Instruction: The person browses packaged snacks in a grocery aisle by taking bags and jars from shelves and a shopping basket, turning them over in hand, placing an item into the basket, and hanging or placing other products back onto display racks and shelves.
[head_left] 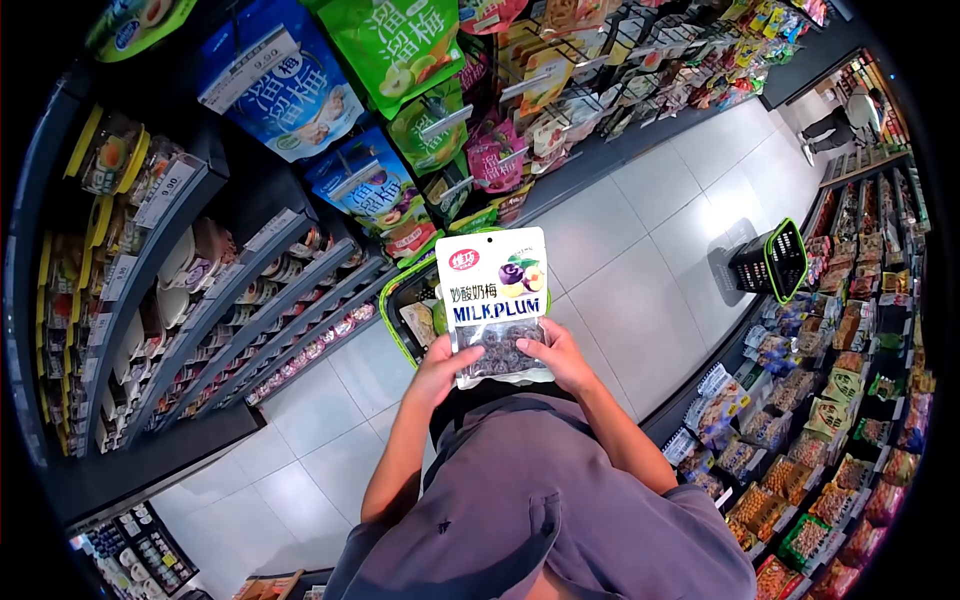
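Observation:
Between my two hands is a white bag of milk plums [494, 305], held upright with its printed front toward me. Dark plums show through the clear window in its lower part. My left hand [440, 368] grips the lower left edge, thumb across the front. On the lower right edge, my right hand [562, 358] does the same, its thumb over the window. Behind the bag, lower down, stands a black shopping basket [398, 308] with a green rim, partly hidden. A pack lies inside it, too covered to identify.
Hanging snack bags [395, 50] fill the rack ahead. Curved shelves [190, 330] of packed goods stand at the left, and snack bins [800, 450] line the right. Another green-rimmed basket [768, 262] sits on the tiled floor [640, 280]. A person [850, 120] is far off at upper right.

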